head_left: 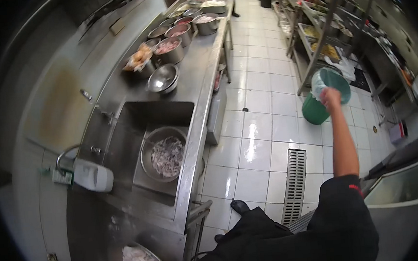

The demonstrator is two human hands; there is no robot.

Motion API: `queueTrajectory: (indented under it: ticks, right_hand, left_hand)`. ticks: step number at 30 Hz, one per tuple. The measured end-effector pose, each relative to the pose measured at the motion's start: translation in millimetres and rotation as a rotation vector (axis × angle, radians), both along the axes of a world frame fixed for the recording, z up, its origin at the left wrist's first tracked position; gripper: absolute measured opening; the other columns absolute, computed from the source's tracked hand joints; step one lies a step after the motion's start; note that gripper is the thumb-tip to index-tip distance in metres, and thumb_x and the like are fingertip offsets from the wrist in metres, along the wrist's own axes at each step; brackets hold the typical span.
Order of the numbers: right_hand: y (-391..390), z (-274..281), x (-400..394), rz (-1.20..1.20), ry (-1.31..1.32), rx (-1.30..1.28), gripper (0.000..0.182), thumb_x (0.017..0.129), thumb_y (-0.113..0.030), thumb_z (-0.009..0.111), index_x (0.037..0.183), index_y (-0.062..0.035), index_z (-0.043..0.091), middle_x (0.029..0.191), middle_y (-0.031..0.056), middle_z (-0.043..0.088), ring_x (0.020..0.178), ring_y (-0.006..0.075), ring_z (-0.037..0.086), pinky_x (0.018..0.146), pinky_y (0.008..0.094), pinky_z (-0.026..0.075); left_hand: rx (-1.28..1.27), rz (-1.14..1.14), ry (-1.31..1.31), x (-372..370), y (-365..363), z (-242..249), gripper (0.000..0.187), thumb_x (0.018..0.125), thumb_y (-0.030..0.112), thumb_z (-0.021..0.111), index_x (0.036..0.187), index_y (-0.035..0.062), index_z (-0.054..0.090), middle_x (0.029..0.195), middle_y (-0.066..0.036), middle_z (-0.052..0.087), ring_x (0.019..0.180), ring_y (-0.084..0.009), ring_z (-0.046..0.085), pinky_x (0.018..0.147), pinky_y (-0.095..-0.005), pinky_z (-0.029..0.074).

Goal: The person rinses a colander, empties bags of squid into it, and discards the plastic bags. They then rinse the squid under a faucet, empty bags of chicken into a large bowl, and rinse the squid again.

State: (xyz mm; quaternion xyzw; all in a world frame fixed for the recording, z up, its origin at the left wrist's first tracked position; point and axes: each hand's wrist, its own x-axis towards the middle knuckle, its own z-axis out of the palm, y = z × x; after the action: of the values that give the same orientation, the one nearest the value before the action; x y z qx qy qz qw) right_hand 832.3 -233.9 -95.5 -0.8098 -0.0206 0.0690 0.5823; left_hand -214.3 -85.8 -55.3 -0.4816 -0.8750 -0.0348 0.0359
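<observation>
My right arm is stretched out over the floor, and my right hand (331, 97) is closed at the near side of a green bin (315, 109). A pale, thin plastic bag (317, 82) hangs from the fingers at the bin's rim. Whether part of the bag lies inside the bin cannot be made out. My left hand is outside the picture.
To the left, a steel sink (142, 107) holds a metal bowl (149, 171) of greyish pieces. Stacked bowls (163, 79) and several pots of meat stand along the counter (200, 68). A floor drain (295, 182) and steel shelving (321, 40) are on the right.
</observation>
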Motion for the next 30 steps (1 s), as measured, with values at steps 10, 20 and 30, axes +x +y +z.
queueTrajectory:
  ticks: [10,20,30]
  right_hand:
    - [167,-56,-388,0.828,0.25,0.027,0.038,0.087,-0.015,0.062,0.12,0.0049,0.059,0.09,0.0083,0.067,0.076,0.0121,0.061,0.066,0.0239,0.048]
    - [202,71,-822,2.045,-0.19,0.188,0.025,0.083,-0.008,0.07,0.106,0.0013,0.068,0.098,0.0139,0.069,0.082,0.0191,0.067,0.076,0.0291,0.052]
    - [177,30,-954,2.102,-0.507,0.161,0.043,0.072,-0.014,0.08,0.11,-0.001,0.068,0.101,0.0173,0.066,0.081,0.0282,0.066,0.072,0.0382,0.053]
  left_hand:
    - [0.414,0.111,-0.438,-89,-30,-50,0.071,0.063,0.022,0.077,0.127,0.002,0.056,0.126,-0.018,0.057,0.118,-0.0331,0.053,0.103,-0.0406,0.04]
    - [0.697,0.123,-1.151,-43,-30,1,0.042,0.087,0.027,0.072,0.116,-0.0011,0.06,0.097,-0.007,0.068,0.087,-0.0158,0.063,0.076,-0.0301,0.051]
    - [0.727,-0.255,-0.641,-61,-42,-26,0.015,0.082,0.011,0.069,0.09,-0.0022,0.069,0.097,-0.012,0.066,0.092,-0.0278,0.062,0.08,-0.0361,0.048]
